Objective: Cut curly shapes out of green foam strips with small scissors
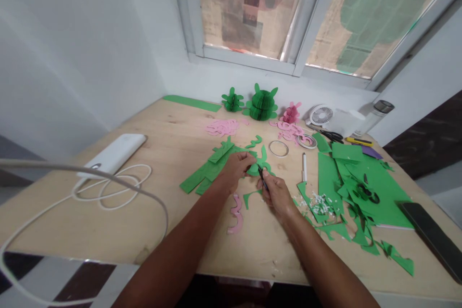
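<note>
Over the middle of the table, my left hand (240,166) pinches a curved green paper cutout (263,154) between thumb and fingers. My right hand (276,190) is closed around dark scissors (263,177), whose tips meet the green paper; their handles are mostly hidden in the fingers. Beneath my left forearm lie several green paper strips (212,168). A wavy green cutout (254,142) rests just beyond my hands. Nearer me are a wavy pink cutout (236,214) and a thin green scrap (250,197).
Green sheets (382,192) and scraps cover the right side, beside a phone (431,236). A white pen (304,167) and tape rolls (279,148) lie ahead. Green paper figures (263,103), a pink one (290,113) and a fan (321,115) stand behind. A cabled white power bank (115,154) is left.
</note>
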Tool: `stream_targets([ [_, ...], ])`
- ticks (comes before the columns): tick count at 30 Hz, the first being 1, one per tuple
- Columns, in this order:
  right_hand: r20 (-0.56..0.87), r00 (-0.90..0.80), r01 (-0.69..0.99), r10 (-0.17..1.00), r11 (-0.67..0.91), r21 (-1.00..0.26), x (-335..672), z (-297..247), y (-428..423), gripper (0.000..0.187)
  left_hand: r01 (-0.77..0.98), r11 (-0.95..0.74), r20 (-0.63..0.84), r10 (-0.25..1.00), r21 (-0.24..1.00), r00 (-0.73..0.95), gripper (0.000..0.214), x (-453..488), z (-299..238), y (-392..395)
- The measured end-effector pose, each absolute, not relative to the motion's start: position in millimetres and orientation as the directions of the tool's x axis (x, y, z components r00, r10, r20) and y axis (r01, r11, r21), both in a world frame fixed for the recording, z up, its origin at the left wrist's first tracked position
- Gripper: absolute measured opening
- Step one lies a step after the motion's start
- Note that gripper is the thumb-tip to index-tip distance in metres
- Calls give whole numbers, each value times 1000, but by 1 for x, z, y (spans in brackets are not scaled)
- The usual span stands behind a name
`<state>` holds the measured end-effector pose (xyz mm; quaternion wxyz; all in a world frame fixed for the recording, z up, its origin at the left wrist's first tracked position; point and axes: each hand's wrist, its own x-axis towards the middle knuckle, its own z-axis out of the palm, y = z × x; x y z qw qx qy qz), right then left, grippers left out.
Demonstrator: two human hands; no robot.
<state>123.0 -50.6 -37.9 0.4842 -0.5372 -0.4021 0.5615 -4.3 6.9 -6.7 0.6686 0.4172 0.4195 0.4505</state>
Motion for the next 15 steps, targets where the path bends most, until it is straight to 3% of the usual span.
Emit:
stream_targets([
  [15, -203, 62, -115, 977, -195, -974, 121, -38, -52, 58, -205, 218, -163, 954, 954, 253, 17, -4, -7, 6],
])
